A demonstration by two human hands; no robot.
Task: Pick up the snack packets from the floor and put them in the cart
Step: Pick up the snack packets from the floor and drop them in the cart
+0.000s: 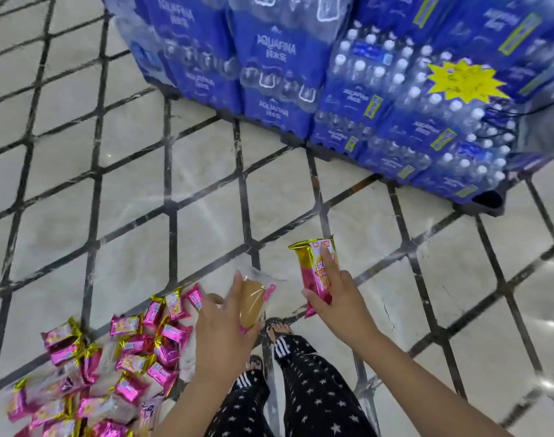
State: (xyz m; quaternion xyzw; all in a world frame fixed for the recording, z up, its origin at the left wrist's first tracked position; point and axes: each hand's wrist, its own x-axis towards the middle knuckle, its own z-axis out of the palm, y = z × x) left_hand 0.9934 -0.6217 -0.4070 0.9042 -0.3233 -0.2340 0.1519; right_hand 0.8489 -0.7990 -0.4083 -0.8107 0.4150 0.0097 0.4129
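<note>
L hand [220, 329] has its grip tight on a clear packet [252, 302] w/ a brown cake inside, held up over the floor [206, 184]. R hand [338, 305] has its grip tight on a pink packet [315, 272] w/ gold ends, one finger flat on the front. The two packets are near but apart. A pile [111, 367] of pink and clear packets lies on the floor, bottom left, its edge just beside the L hand. Feet [279, 326] stand under the hands. Lots of bare floor runs from the hands to the water packs [301, 58] at the top.

Left hand [220, 326] with clear packet [252, 302], right hand [342, 305] with pink-gold packet [313, 269]
</note>
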